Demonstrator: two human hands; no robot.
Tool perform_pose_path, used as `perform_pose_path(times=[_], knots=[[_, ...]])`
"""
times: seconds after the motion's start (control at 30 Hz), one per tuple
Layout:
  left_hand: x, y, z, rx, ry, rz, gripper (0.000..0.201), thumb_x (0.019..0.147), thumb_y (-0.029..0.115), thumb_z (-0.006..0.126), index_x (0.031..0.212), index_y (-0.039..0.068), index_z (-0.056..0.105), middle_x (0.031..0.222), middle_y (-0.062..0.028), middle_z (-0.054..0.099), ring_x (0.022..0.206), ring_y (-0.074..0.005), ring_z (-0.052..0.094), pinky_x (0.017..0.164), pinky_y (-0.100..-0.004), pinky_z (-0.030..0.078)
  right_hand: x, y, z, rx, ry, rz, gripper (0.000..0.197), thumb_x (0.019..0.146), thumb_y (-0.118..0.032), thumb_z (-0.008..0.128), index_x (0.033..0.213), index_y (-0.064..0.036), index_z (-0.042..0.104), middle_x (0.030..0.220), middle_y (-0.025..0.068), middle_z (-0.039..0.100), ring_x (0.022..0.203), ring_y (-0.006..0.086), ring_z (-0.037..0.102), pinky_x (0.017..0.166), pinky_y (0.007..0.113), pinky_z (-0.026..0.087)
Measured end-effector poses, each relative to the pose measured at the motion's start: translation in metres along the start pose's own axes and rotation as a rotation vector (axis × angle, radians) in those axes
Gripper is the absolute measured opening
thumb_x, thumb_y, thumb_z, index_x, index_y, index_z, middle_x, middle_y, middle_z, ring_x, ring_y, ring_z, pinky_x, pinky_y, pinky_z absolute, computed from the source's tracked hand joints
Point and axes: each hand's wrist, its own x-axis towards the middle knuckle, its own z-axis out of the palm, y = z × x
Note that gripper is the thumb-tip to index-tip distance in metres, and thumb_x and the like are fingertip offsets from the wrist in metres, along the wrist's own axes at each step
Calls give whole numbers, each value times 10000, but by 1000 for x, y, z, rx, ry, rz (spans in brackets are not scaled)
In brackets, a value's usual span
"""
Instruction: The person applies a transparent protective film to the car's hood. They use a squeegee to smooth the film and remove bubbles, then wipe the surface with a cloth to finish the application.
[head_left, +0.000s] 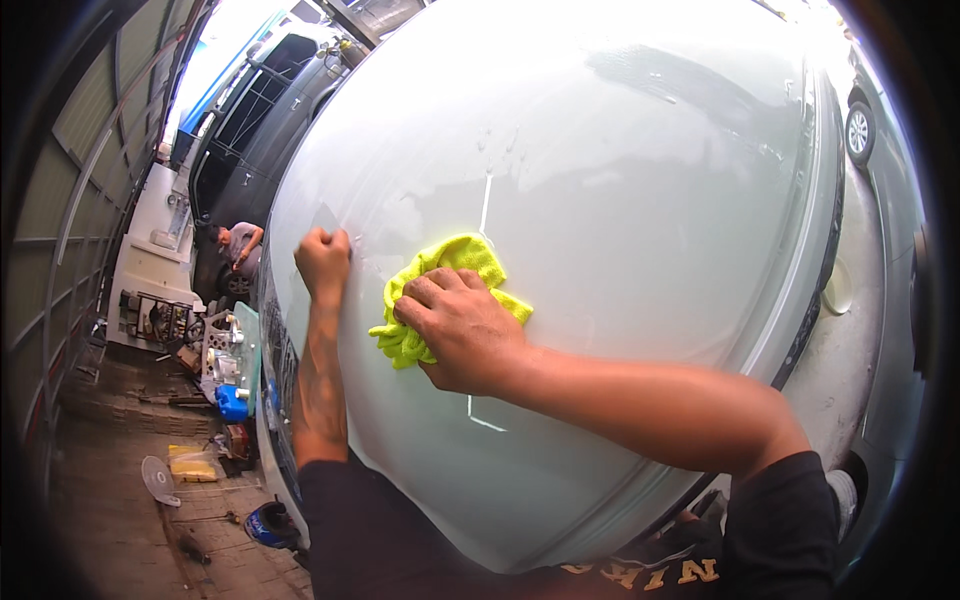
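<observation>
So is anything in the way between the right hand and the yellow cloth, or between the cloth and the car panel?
Nothing visible. The right hand is directly on the cloth, which lies against the panel, though its underside is hidden. The left hand is off to the left.

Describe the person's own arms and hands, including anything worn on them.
The left hand and right hand are both bare, with no gloves, and no watch or bracelet shows. The right sleeve is black, short and plain, ending above the elbow. The left sleeve is dark too. Faint markings on the left forearm could be a tattoo or shading.
</observation>
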Motion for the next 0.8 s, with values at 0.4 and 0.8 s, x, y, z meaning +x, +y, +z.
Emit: perform_pose_path(times=[0.4, 0.8], knots=[[78, -58, 25, 146, 90, -105, 334, 763, 294, 615, 689, -26, 679, 734, -267, 678, 705, -433, 687, 691, -495, 533, -7, -7, -2, 12, 4, -18, 564, 752, -330, 803, 1204, -52, 612, 1297, 159, 573, 1291, 372, 496, 1095, 543, 370], [-242, 52, -131, -167, -91, 207, 228, 752, 45, 656, 634, 33, 461, 653, -129, 454, 568, -326, 485, 524, -446, 400, 87, 15, 35, -164, -60, -79, 398, 699, -190, 777, 1025, 5, 659, 1079, 172, 683, 1062, 357, 623, 941, 451, 516]])
